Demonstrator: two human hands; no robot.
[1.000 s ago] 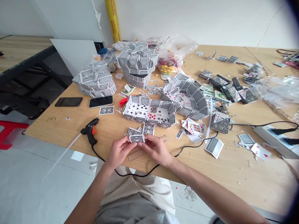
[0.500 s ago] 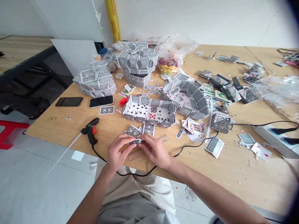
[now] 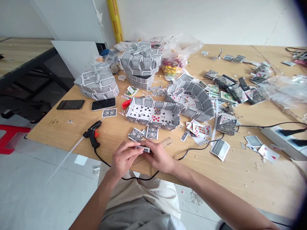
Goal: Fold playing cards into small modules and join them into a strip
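Lowered since last frame: both hands | my left hand (image 3: 124, 158) and right hand (image 3: 160, 156) grasping a playing card (image 3: 143, 149) | just above the tabletop (image 3: 240, 172), near a hot glue gun (image 3: 92, 135)

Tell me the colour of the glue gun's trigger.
The trigger is orange, best seen in the head view.

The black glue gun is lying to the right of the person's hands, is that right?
No, the side is wrong: the head view shows the black glue gun lying to the left of the person's left hand and right hand, not to their right.
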